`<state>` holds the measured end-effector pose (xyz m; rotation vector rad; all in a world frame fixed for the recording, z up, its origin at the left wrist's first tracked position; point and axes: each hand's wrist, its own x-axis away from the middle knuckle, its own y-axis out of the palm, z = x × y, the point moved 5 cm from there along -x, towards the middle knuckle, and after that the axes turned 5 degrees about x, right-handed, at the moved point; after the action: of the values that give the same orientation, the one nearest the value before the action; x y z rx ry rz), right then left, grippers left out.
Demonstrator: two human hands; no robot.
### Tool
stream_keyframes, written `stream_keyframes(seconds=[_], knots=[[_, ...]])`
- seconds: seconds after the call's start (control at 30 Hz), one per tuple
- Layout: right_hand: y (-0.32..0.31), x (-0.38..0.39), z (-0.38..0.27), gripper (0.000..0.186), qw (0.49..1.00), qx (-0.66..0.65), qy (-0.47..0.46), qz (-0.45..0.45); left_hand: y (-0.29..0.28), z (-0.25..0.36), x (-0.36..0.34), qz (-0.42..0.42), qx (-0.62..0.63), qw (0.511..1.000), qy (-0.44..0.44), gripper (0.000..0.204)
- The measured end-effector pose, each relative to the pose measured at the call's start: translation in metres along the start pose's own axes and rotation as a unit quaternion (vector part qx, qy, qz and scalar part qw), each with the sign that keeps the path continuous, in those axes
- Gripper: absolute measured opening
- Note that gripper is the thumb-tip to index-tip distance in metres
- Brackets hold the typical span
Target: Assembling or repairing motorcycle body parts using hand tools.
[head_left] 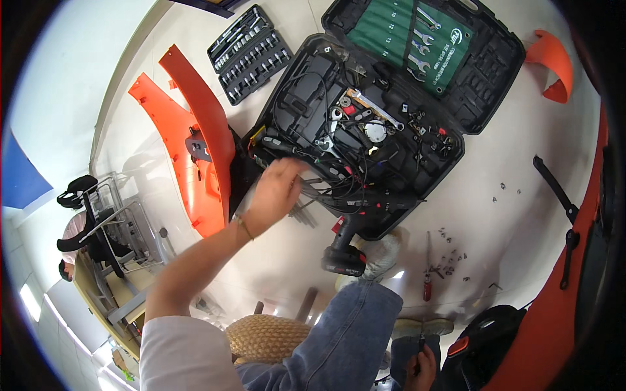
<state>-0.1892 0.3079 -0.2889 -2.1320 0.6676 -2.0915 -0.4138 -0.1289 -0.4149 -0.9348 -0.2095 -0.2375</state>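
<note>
My left hand (277, 192) reaches in from the lower left over the near corner of an open black tool case (447, 156). Its fingers are stretched toward the contents, and nothing shows in them. Inside the case lie black cables (324, 98), a combination wrench (375, 107) and small loose parts. A black cordless drill (349, 238) rests partly over the case's front edge, its battery toward me. Low in the picture, my right hand (425, 368) is closed round a dark slim-handled tool (417, 369), partly cut off by the lower edge.
A socket set (251, 55) and orange panels (195, 143) lie left of the case. A green wrench roll (424, 45) sits in the lid. Loose screws (447, 264) and a red-handled screwdriver (428, 287) lie on the floor. A woven stool (267, 337) stands nearby; orange bodywork (554, 326) is at right.
</note>
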Motion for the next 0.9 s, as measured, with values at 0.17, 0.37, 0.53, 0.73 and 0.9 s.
stream_keyframes(seconds=[0.17,0.37,0.53,0.73,0.9], knots=[[0.006,0.001,-0.001,0.031,1.0,0.006,0.014,-0.027,0.015,0.008,-0.094,0.044,0.015,0.995,0.09,0.035],[-0.003,-0.008,0.008,0.028,0.997,0.07,-0.017,-0.022,0.05,0.015,-0.135,-0.051,-0.068,0.995,0.053,0.046],[-0.007,-0.011,0.014,0.027,0.999,0.013,-0.001,-0.031,0.043,0.008,-0.103,-0.166,-0.153,0.966,0.126,0.044],[-0.005,-0.012,0.014,0.026,0.999,0.016,0.002,-0.029,0.017,-0.011,-0.07,-0.174,-0.093,0.979,0.059,0.038],[-0.005,-0.012,0.009,0.024,0.997,0.05,-0.031,-0.046,0.016,-0.002,-0.081,-0.309,-0.098,0.944,0.055,0.021]])
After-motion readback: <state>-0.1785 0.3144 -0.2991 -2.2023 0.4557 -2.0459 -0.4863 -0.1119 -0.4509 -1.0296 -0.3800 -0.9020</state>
